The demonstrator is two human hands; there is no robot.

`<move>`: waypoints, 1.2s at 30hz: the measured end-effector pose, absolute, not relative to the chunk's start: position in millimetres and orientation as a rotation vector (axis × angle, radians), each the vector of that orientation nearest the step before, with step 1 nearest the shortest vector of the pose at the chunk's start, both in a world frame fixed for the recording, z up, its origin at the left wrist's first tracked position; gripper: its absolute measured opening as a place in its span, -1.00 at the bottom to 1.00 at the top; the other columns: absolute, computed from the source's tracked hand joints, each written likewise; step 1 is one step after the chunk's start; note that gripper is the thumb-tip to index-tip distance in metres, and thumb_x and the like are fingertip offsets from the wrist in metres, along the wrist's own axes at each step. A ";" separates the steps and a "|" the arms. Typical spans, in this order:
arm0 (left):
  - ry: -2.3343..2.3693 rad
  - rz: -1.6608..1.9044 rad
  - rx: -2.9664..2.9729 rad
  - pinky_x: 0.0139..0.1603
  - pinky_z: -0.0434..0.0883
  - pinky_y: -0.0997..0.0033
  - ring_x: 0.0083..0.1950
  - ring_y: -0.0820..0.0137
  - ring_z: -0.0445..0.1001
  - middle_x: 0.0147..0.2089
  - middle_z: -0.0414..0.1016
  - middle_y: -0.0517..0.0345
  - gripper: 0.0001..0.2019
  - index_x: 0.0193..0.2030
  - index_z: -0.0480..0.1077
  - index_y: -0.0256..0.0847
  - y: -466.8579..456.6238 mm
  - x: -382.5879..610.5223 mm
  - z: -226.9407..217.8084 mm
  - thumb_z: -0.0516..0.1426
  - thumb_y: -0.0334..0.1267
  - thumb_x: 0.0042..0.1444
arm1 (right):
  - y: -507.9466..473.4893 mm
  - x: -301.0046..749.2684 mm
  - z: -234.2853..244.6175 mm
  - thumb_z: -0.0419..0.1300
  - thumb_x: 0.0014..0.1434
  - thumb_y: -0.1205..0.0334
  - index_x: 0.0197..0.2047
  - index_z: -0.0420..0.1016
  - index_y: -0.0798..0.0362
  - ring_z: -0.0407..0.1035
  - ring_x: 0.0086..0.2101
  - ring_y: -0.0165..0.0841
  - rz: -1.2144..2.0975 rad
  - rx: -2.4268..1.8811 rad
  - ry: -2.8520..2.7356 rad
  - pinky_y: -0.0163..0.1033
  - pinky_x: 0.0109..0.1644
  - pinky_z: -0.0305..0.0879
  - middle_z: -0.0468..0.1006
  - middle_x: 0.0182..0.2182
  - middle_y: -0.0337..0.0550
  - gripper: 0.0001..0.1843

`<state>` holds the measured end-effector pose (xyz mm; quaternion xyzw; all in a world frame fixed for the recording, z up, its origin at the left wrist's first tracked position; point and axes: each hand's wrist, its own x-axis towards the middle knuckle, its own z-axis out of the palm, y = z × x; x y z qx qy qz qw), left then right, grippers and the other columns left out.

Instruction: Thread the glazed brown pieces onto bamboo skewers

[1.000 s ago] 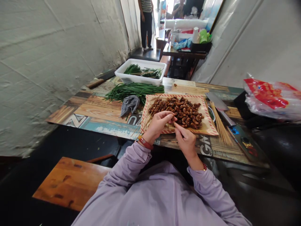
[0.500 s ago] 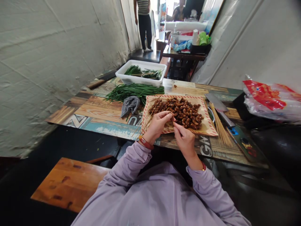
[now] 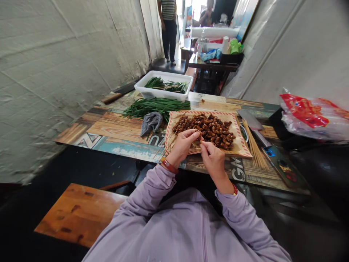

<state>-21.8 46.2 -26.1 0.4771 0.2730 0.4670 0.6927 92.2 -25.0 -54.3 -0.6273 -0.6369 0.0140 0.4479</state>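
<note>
My left hand (image 3: 183,144) is closed around a thin bamboo skewer at the near edge of a red-and-white striped paper tray (image 3: 240,145). My right hand (image 3: 214,160) pinches a small brown piece at the skewer's tip, its fingertips touching those of the left. A pile of glossy brown pieces (image 3: 207,128) fills the tray just beyond both hands. Several used skewers (image 3: 167,142) stick out to the left under my left hand.
A bundle of bare skewers (image 3: 254,145), a cleaver (image 3: 255,125) and a phone (image 3: 283,166) lie right of the tray. Green chives (image 3: 155,104), a grey cloth (image 3: 151,121) and a white tub (image 3: 163,84) are at the back left. A plastic bag (image 3: 313,114) sits far right. A person (image 3: 168,25) stands beyond.
My hands have stayed at the tray's near edge, the right fingertips edging slightly up and left toward the left hand. The person in the background has shifted a little.
</note>
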 end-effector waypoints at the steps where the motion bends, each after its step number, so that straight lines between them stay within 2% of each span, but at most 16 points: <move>1: 0.609 1.043 1.055 -0.25 0.33 0.50 -0.35 0.51 0.40 -0.40 0.47 0.15 -0.81 -0.39 0.48 -0.30 46.4 -22.0 -26.8 0.24 -0.17 0.02 | -24.5 92.1 -53.2 0.02 0.32 0.15 -0.16 0.56 0.06 0.55 -0.33 -0.28 0.056 -1.555 -1.572 -0.25 -0.22 0.38 0.66 -0.28 -0.07 -0.69; 9: 0.627 1.082 0.942 -0.23 0.32 0.49 -0.30 0.49 0.45 -0.35 0.49 0.14 -0.78 -0.30 0.49 -0.29 52.5 -24.8 -30.4 0.27 -0.18 -0.02 | -36.4 98.9 -48.2 0.08 0.27 0.10 -0.11 0.57 0.04 0.43 -0.55 -0.39 0.404 -1.549 -1.504 -0.32 -0.33 0.36 0.54 -0.59 -0.28 -0.70; 12: 0.623 1.095 0.900 -0.23 0.31 0.49 -0.29 0.49 0.47 -0.33 0.48 0.15 -0.78 -0.30 0.49 -0.29 53.3 -25.0 -30.0 0.27 -0.18 -0.02 | -46.0 104.3 -54.7 0.09 0.25 0.10 -0.16 0.59 0.06 0.42 -0.56 -0.40 0.449 -1.548 -1.483 -0.33 -0.35 0.35 0.53 -0.60 -0.27 -0.70; 17: 0.621 1.094 0.929 -0.22 0.30 0.50 -0.30 0.50 0.46 -0.34 0.49 0.15 -0.80 -0.30 0.48 -0.28 52.8 -24.6 -29.6 0.27 -0.19 -0.03 | -54.0 108.3 -68.2 0.08 0.26 0.09 -0.12 0.60 0.08 0.44 -0.58 -0.38 0.498 -1.543 -1.439 -0.30 -0.39 0.38 0.55 -0.60 -0.25 -0.66; 20: 0.614 1.099 0.954 -0.22 0.31 0.51 -0.30 0.50 0.45 -0.37 0.47 0.16 -0.81 -0.31 0.48 -0.27 53.1 -24.5 -30.7 0.26 -0.19 0.00 | -51.8 105.7 -70.4 0.09 0.25 0.11 -0.16 0.62 0.04 0.54 -0.41 -0.31 0.376 -1.511 -1.448 -0.25 -0.24 0.45 0.66 -0.41 -0.14 -0.69; 23: 0.620 1.091 1.001 -0.21 0.31 0.51 -0.31 0.51 0.43 -0.38 0.47 0.16 -0.83 -0.33 0.47 -0.27 52.6 -24.6 -33.5 0.24 -0.19 0.03 | -46.5 101.1 -67.2 0.09 0.25 0.14 -0.16 0.62 0.02 0.57 -0.28 -0.28 0.311 -1.469 -1.465 -0.24 -0.15 0.45 0.68 -0.26 -0.11 -0.71; 32: 0.619 1.044 1.135 -0.21 0.33 0.47 -0.32 0.50 0.41 -0.38 0.47 0.16 -0.83 -0.34 0.49 -0.27 47.1 -23.4 -33.4 0.22 -0.18 0.07 | -27.8 93.3 -48.2 0.06 0.27 0.11 -0.19 0.59 0.07 0.48 -0.50 -0.34 0.356 -1.512 -1.448 -0.30 -0.37 0.34 0.58 -0.55 -0.19 -0.69; 36: 0.590 1.016 1.100 -0.14 0.36 0.44 -0.24 0.46 0.46 -0.29 0.53 0.12 -0.77 -0.18 0.51 -0.25 48.7 -26.1 -31.7 0.24 -0.18 0.05 | -32.0 96.6 -45.8 0.07 0.27 0.11 -0.20 0.59 0.08 0.45 -0.52 -0.37 0.351 -1.512 -1.431 -0.32 -0.38 0.32 0.54 -0.60 -0.23 -0.69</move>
